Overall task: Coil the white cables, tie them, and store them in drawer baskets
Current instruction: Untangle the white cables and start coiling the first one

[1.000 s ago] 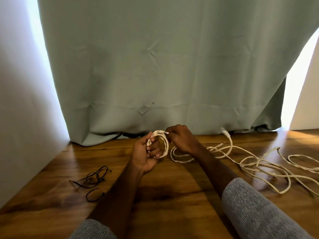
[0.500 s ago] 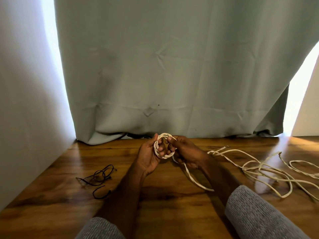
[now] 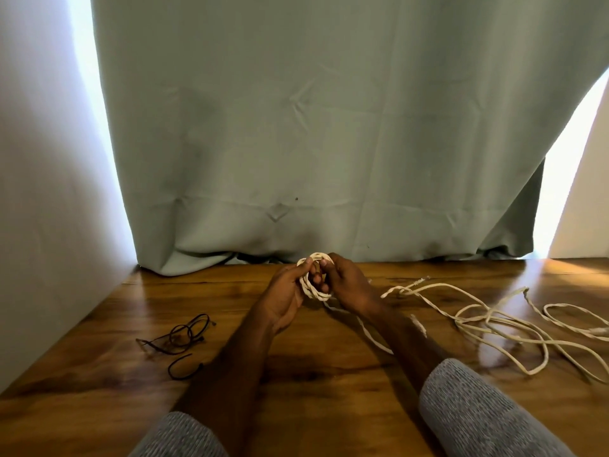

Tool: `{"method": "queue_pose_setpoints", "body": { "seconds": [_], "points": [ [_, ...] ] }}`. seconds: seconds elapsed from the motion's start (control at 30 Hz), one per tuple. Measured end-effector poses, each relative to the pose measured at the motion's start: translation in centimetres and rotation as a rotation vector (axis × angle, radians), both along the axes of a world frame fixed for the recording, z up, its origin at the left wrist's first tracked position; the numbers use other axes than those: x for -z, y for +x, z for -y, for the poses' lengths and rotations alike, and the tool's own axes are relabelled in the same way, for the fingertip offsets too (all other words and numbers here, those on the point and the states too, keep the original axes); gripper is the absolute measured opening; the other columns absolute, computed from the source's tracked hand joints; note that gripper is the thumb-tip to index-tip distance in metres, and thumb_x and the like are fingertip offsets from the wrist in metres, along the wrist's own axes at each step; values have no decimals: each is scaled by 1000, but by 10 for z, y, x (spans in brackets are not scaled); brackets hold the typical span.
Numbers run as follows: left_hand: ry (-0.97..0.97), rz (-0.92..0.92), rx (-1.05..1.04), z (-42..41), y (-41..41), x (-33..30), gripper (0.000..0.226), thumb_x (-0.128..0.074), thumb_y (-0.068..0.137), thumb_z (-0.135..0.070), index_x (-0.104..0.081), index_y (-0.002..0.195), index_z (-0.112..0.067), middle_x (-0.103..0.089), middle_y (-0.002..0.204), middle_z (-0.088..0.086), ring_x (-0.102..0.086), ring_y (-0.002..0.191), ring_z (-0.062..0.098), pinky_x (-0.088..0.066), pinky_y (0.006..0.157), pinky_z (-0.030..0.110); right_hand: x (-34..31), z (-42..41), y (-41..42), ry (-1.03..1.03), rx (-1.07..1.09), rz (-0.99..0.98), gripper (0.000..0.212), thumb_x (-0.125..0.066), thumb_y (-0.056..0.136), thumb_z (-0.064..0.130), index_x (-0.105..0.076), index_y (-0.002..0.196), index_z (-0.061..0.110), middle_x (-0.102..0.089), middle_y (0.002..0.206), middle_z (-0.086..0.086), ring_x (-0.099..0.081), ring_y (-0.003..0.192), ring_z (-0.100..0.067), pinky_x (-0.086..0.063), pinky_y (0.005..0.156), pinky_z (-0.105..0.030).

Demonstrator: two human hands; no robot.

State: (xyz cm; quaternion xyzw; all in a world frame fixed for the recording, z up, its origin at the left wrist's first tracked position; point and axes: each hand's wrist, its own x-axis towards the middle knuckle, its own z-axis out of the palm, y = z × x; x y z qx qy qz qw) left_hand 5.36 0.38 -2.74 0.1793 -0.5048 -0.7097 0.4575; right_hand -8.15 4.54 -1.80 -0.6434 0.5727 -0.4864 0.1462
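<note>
Ties (image 3: pixel 179 338) left of hands (image 3: pixel 316 285)

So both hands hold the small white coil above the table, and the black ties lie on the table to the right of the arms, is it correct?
Not quite: the head view shows the black ties left of the arms. Both the left hand and right hand do hold the white coil above the table.

A glossy wood table (image 3: pixel 99 374), matt cloth curtain (image 3: pixel 296 127) and knitted grey sleeves (image 3: pixel 478 410) are seen.
</note>
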Motion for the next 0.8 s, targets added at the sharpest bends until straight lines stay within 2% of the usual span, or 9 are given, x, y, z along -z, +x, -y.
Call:
{"method": "queue_pose_setpoints", "body": {
  "seconds": [0.13, 0.23, 0.3, 0.37, 0.43, 0.47, 0.53, 0.7, 0.8],
  "points": [
    [168, -119, -42, -4, -10, -1, 38, -49, 100, -30, -57, 67, -13, -41, 49, -4, -36, 42, 9, -33, 46, 22, 4, 5, 8, -55, 125, -44, 33, -40, 109, 30, -65, 106, 8, -68, 86, -6, -65, 76, -21, -52, 69, -39],
    [270, -151, -74, -4, -14, -2, 62, -38, 101, -54, -47, 52, -18, -31, 39, -6, -24, 31, 8, -23, 45, 26, 4, 4, 13, -45, 104, -69, 32, -41, 108, 30, -64, 107, 8, -68, 88, -5, -65, 77, -22, -54, 73, -40],
    [330, -117, -141, -3, -15, -2, 64, -34, 100, -60, -41, 52, -18, -29, 37, -5, -22, 29, 9, -23, 50, 28, 3, 2, 13, -9, 62, -95, 28, -42, 108, 30, -64, 105, 12, -67, 85, -2, -64, 73, -15, -53, 71, -36],
    [338, -40, -196, -3, -13, -2, 59, -39, 103, -51, -42, 55, -17, -35, 39, -2, -23, 30, 11, -28, 51, 26, 2, -2, 12, 70, -26, 63, 29, -45, 107, 34, -65, 95, 18, -68, 76, -2, -64, 66, -10, -50, 65, -31],
    [318, 17, -178, -5, -11, -1, 56, -44, 102, -41, -46, 54, -13, -44, 42, 3, -27, 33, 15, -33, 52, 27, 0, -7, 9, 165, -130, 292, 43, -45, 105, 46, -71, 95, 13, -72, 80, -17, -69, 71, -22, -52, 68, -32],
    [297, 38, -157, -6, -10, -1, 55, -45, 102, -38, -46, 53, -13, -45, 43, 6, -28, 35, 16, -35, 52, 27, 0, -8, 7, 180, -156, 338, 48, -44, 105, 49, -72, 98, 11, -72, 81, -20, -69, 73, -29, -53, 70, -34],
    [243, 59, -120, -6, -11, -1, 55, -45, 102, -36, -44, 52, -14, -38, 41, 5, -26, 35, 16, -37, 51, 27, 0, -8, 3, 150, -154, 308, 47, -42, 105, 48, -72, 102, 11, -70, 76, -19, -65, 67, -28, -52, 66, -33],
    [193, -66, 74, -3, -11, -1, 57, -39, 100, -54, -45, 57, -17, -30, 41, -5, -25, 34, 9, -25, 52, 29, -1, -4, 5, -45, -68, 207, 41, -41, 107, 41, -71, 101, 13, -74, 87, -11, -70, 76, -25, -56, 65, -36],
    [177, -135, 175, -1, -7, 1, 49, -45, 97, -50, -45, 62, -16, -31, 42, -5, -29, 35, 9, -36, 53, 28, 1, -9, 8, 23, -83, 412, 42, -42, 107, 41, -70, 93, 13, -64, 67, -7, -60, 60, -17, -48, 53, -25]
  ]
}}
